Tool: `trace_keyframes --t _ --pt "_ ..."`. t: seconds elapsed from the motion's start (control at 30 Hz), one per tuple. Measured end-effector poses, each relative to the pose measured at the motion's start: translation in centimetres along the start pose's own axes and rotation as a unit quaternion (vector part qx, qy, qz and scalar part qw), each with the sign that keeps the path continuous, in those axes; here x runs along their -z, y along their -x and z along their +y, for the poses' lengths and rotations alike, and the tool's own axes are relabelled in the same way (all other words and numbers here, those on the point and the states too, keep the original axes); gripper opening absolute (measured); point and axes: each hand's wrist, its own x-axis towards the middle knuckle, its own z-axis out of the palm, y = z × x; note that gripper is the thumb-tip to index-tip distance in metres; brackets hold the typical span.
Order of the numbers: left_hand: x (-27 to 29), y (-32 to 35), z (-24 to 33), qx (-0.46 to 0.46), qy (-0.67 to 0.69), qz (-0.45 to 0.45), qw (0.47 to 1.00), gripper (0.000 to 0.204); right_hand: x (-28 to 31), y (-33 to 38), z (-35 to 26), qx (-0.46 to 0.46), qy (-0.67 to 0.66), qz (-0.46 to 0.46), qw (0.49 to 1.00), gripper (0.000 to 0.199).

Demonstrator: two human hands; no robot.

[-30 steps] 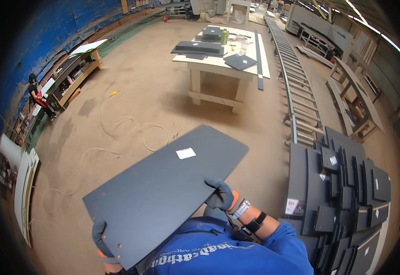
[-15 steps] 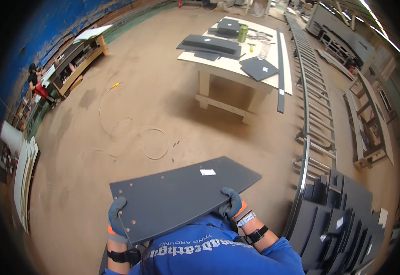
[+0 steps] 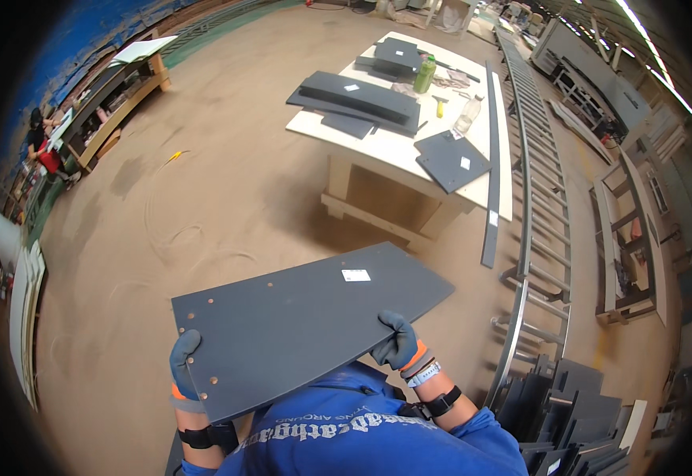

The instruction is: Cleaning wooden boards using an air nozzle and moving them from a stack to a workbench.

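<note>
We've got the dark grey panel [image 3: 306,325] held flat at chest height, long side running left-right (small white sticker on top), left hand [image 3: 184,371] and right hand [image 3: 397,343] gripping its near edge.

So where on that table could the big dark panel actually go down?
The workbench is bare along its near-left edge, before the stacked dark panels, and in a strip left of the square panel. The far end is crowded: green bottle, clear bottle, more panels.
</note>
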Motion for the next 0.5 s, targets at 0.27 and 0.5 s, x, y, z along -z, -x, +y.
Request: trace_keyframes --t 0.27,0.5 --pt "-3.8 -20.6 4.9 0.044 0.011 -0.056 0.997 0.046 -8.7 -10.6 -8.6 0.229 0.108 0.213 0.944 0.044" --pt "-11.4 -35.9 7.8 0.119 -0.029 -0.107 0.987 0.045 -10.2 -16.2 -18.2 0.325 0.123 0.245 0.905 0.05"
